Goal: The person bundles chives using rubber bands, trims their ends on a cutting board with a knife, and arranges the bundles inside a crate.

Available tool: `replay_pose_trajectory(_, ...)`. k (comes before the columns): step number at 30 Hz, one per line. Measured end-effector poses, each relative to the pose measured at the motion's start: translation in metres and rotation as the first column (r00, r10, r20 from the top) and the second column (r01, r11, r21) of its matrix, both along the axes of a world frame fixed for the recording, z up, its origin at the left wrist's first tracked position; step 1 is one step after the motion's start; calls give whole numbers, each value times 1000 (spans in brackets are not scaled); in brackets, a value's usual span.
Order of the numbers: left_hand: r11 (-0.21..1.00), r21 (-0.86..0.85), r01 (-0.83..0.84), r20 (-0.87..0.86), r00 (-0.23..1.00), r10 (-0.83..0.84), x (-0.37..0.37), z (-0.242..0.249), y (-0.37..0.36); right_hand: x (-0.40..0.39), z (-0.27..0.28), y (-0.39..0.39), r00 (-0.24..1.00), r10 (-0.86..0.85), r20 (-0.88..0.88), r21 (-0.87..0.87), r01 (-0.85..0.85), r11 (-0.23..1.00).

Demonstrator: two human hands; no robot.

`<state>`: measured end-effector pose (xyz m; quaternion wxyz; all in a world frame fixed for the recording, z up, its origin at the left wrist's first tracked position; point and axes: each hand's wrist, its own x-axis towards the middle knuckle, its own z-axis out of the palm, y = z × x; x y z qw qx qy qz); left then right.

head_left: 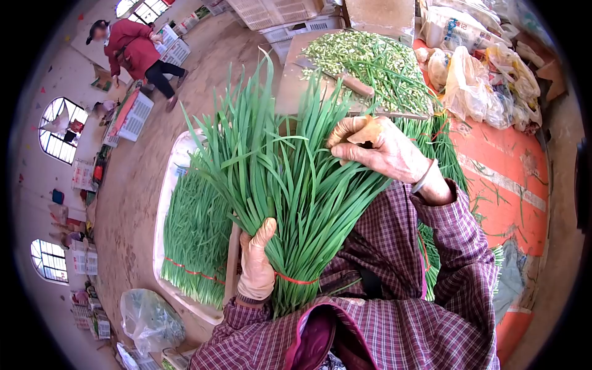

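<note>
A large bunch of garlic chives [302, 209] stands upright in front of my lap, its leaves fanned out at the top. A red rubber band [297, 280] circles the stems low down. My left hand [256, 262] is closed around the lower left of the bunch, thumb pointing up. At the upper right of the leaves, my right hand [388, 145] is pinched, with thumb and finger on leaf blades. Both hands wear thin, stained gloves, torn at the right one. To the left, a white crate [159, 246] holds more banded chives [194, 228].
A knife [356, 85] lies on a board [293, 92] heaped with chopped trimmings [364, 52]. More chives [438, 139] lie beside my right arm on an orange sheet [493, 154]. Plastic bags [472, 86] sit behind. A person [132, 49] bends near crates at the far left.
</note>
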<state>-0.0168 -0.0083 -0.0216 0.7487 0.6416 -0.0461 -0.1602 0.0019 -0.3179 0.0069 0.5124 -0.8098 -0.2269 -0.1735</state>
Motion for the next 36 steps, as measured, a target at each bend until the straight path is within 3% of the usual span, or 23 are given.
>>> replay_pose_trajectory(1,1000,-4,-2,-6,1000,2,0,0,0,-1,1,0,1000,4,-1,1,-4,1000)
replay_pose_trajectory(3,1000,9,-2,1,1000,2,0,-1,1,-6,8,0,976,44,-212,50,-34,998)
replay_pose_trajectory(9,1000,21,0,12,1000,0,0,-3,1,-6,3,-4,996,18,-91,-53,-23,998)
replay_pose_trajectory(12,1000,20,-4,10,1000,4,-1,-1,0,-6,-1,-3,996,43,-81,-27,-45,999)
replay_pose_trajectory(22,999,41,4,12,1000,-4,-1,0,-1,-10,-4,7,977,-7,-213,-1,7,1000)
replay_pose_trajectory(30,999,48,-2,20,1000,1,1,-6,0,-7,-22,16,986,-7,-169,167,36,985)
replay_pose_trajectory(34,999,41,4,15,1000,-5,0,-1,-2,-10,-23,21,990,-38,-137,156,59,986)
replay_pose_trajectory(36,999,27,17,15,1000,-17,-1,1,-4,-12,-29,30,993,-61,-97,286,87,954)
